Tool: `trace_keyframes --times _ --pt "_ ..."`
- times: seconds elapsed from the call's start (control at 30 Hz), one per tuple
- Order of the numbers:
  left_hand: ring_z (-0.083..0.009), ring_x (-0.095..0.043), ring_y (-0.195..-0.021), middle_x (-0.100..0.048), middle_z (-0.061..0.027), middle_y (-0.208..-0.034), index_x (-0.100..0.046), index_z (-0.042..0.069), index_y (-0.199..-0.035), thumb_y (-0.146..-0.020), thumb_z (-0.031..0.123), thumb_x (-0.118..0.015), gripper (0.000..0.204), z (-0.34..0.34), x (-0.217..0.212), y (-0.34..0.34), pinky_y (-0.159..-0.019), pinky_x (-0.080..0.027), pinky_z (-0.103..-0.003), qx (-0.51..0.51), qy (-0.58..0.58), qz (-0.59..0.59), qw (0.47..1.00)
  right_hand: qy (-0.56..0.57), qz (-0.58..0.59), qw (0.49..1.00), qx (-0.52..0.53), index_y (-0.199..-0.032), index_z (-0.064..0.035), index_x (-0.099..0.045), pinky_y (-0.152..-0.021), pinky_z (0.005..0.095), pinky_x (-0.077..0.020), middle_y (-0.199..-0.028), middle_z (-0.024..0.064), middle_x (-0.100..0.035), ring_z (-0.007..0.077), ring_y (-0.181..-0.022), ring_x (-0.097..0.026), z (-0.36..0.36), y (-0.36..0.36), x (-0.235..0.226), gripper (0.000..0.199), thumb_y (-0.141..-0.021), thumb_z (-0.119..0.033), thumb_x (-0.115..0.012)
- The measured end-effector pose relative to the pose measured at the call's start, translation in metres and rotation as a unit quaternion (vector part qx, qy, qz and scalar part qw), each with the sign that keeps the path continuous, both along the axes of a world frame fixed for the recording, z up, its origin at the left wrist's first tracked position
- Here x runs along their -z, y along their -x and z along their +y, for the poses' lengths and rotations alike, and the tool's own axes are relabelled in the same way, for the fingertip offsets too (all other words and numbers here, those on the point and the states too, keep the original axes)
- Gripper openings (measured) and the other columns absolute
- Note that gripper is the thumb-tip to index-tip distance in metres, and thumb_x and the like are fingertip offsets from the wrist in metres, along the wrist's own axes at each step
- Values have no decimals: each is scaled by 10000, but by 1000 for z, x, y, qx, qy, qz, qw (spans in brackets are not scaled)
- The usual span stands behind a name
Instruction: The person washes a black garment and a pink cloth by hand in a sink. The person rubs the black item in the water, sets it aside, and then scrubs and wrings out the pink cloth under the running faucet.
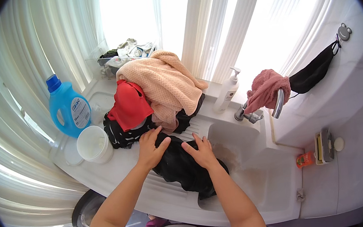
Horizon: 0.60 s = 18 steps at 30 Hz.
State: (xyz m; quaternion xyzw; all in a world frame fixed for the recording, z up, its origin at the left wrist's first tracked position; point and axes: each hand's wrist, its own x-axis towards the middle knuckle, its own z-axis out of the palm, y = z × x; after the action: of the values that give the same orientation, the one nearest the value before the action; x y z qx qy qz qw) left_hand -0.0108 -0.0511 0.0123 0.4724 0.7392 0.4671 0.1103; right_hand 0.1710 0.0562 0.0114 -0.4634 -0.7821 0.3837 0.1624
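A black cloth is draped over the ribbed washboard part of the white sink, its right end hanging over the basin. My left hand rests on its upper left part, fingers stretched out and thumb apart. On the upper right part lies my right hand, also with spread fingers. Just beyond my left hand is a pile: a peach waffle-textured towel, a red cloth and a black-and-white patterned cloth. Whether the black cloth is wet cannot be made out.
Left of the pile stand a blue detergent bottle and a white tub. Behind it is a clear bin of clothes. A pump bottle stands near the faucet, which has a pink towel over it. The sink basin is at right.
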Motion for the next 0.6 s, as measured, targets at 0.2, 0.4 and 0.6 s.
trace_keyframes --times 0.2,0.4,0.6 --pt "-394 -491 -1206 -582 -175 -1233 -655 63 -986 -818 485 -692 456 -43 -11 -15 -1051 -351 -490 206 -35 88 974 -259 26 946 -192 -1125 -23 -581 -1029 581 -281 -1343 165 -468 327 -1295 -400 -76 -24 -25 793 -618 -600 -776" --pt "-299 -555 -796 -593 -66 -785 -597 79 -706 -805 286 -673 242 -2 21 -17 -704 -427 -406 142 -68 203 966 -339 90 920 -175 -1045 -41 -617 -880 423 -428 -1114 103 -591 304 -1076 -559 -54 0 23 601 -569 -380 -760" --pt "-375 -567 -1084 -631 -174 -1159 -714 19 -1008 -848 471 -635 485 48 -1 9 -951 -455 -426 147 138 124 972 -154 23 987 -49 -1406 -44 -410 -1053 461 -384 -1430 224 -417 387 -1274 -443 0 11 12 913 -668 -414 -798"
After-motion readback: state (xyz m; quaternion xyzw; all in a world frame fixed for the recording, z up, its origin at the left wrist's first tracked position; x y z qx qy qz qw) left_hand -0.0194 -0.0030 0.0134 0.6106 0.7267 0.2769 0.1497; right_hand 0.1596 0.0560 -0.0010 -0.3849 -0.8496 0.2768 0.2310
